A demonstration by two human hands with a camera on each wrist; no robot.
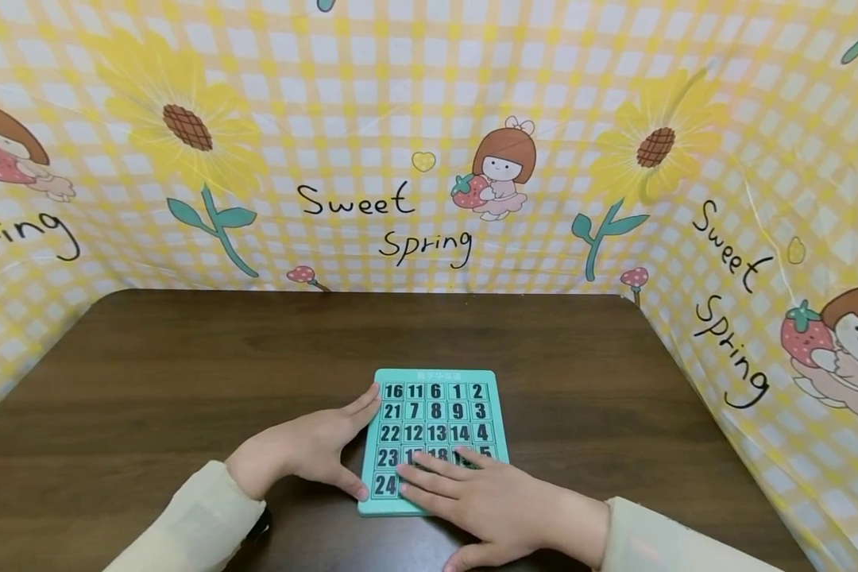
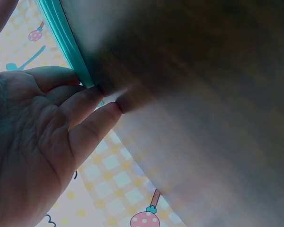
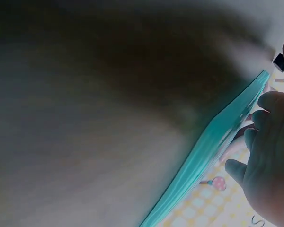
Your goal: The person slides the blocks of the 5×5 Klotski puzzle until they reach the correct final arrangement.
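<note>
A turquoise number slide puzzle lies flat on the table, its tiles printed with bold black numbers. The top row reads 16, 11, 6, 1, 2. Along its left side rests my left hand, fingertips at the upper part of the frame and thumb by the lower left corner. My right hand lies palm down across the lower right, straight fingers spread over the tiles and hiding much of the bottom row. The left wrist view shows the fingertips against the puzzle's edge; the right wrist view shows fingers above its face.
The dark brown wooden table spreads around the puzzle. A yellow checked cloth with flowers, cartoon figures and "Sweet Spring" lettering hangs behind it and along both sides. A small black object shows beneath the left sleeve.
</note>
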